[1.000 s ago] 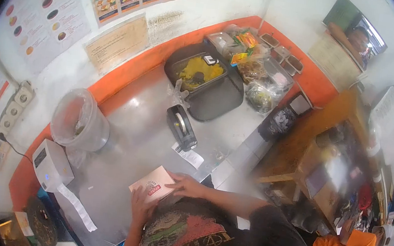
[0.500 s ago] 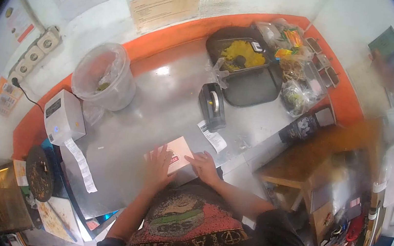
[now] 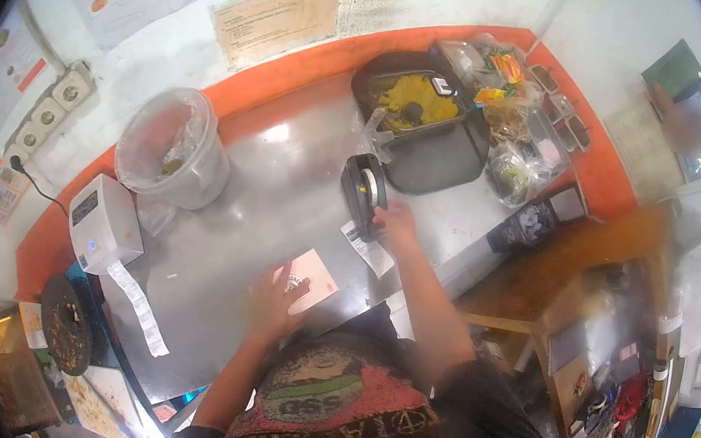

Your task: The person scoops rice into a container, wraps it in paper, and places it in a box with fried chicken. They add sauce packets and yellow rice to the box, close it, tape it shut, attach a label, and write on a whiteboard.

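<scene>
Pale box: at the worktop's [image 3: 219, 290] near edge, in front of the person's shirt [image 3: 339, 384]; box [image 3: 317, 280]
Box lie: turned askew to that edge, one corner pointing away from the person; the hand hides too much to tell its long axis
Box look: pale pink, flat-faced, straight-edged, with partly covered print on top
Left hand [image 3: 274, 304]: over the box's left part, fingers extended; cannot tell whether it grips
Tape dispenser [image 3: 353, 186]: black with a pale roll, long axis running from far left to near right
Right hand [image 3: 396, 226]: fingers at the dispenser's near end; cannot tell their grip
Paper slip [image 3: 370, 253]: printed, just beside the dispenser's near end
</scene>
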The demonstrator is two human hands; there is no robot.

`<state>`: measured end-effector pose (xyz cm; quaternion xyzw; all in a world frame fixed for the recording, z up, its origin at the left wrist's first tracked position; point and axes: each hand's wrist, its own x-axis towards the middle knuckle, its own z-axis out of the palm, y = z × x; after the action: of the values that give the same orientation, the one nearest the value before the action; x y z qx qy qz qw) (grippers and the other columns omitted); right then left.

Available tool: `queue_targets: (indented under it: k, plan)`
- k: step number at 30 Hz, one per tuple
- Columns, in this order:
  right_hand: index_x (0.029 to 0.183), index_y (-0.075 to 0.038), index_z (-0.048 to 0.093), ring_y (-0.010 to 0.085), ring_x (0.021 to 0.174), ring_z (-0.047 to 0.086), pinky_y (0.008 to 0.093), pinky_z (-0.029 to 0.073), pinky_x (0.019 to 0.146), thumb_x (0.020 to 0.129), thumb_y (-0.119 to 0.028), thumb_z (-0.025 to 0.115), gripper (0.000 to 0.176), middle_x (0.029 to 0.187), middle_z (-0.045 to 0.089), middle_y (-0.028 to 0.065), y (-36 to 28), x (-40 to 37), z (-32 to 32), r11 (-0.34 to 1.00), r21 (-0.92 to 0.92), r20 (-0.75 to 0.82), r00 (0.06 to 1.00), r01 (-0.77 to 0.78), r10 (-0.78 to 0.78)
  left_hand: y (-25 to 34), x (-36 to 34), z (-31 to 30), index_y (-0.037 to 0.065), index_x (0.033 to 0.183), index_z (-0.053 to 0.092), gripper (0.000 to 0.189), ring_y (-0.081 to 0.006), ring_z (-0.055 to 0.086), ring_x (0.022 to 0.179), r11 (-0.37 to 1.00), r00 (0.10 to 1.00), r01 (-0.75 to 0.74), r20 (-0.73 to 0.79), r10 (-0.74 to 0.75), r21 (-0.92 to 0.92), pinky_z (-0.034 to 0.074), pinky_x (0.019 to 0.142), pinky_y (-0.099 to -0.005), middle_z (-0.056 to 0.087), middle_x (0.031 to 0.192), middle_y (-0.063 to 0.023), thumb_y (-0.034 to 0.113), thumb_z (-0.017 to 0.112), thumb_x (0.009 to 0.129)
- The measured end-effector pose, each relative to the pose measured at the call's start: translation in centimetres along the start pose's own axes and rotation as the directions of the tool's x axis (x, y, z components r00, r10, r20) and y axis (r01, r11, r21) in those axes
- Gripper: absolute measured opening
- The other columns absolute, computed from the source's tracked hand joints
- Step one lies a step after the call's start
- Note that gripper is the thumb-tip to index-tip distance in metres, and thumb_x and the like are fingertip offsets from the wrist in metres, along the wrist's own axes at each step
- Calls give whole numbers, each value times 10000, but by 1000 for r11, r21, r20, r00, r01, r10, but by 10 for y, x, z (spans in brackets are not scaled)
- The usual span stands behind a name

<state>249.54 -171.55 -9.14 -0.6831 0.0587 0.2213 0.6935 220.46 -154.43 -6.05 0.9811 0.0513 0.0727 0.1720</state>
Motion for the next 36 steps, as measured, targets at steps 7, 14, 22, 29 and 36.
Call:
queue_targets:
  k: [7,14,22,29,36]
  plan:
    - [1084,2,587,168,704,611,299,489,670,846,-31,670,254,789,648,74,-2,-55,-16,998,62,-175,985,11,0,-2,3,-3,253,1302,618,732,-386,384,1314,1000,1000,-4,11,4,-7,319,1022,-557,347,1542,-174,339,832,608]
    - [827,-16,702,159,686,651,315,512,645,843,-103,685,91,708,679,93,49,-30,-26,745,-653,-170,933,136,-319,-1,5,-7,267,1312,613,765,-379,417,1279,999,1000,-14,15,15,-38,334,1004,-557,342,1546,-172,323,819,577]
    - [979,-46,709,177,678,661,324,513,626,843,-163,702,179,722,670,90,10,-107,-1,858,-435,321,937,274,-136,-4,6,0,221,1374,560,834,-365,440,1254,992,995,98,13,-98,-74,323,1030,-525,350,1548,-146,338,807,586]
    - [857,-39,546,202,611,609,342,494,597,805,-208,776,290,685,623,90,27,-157,63,783,-513,338,922,351,-191,10,34,0,57,1471,405,964,-359,473,1258,958,953,212,-174,-246,-191,345,1040,-501,366,1531,-186,340,812,644]
    - [748,-57,509,185,660,601,342,510,643,757,-302,823,398,722,637,71,31,-146,52,802,-518,344,931,296,-121,3,29,-6,-28,1447,388,952,-412,465,1293,651,911,232,-73,-406,-723,360,1091,-456,440,1453,-254,305,838,677]
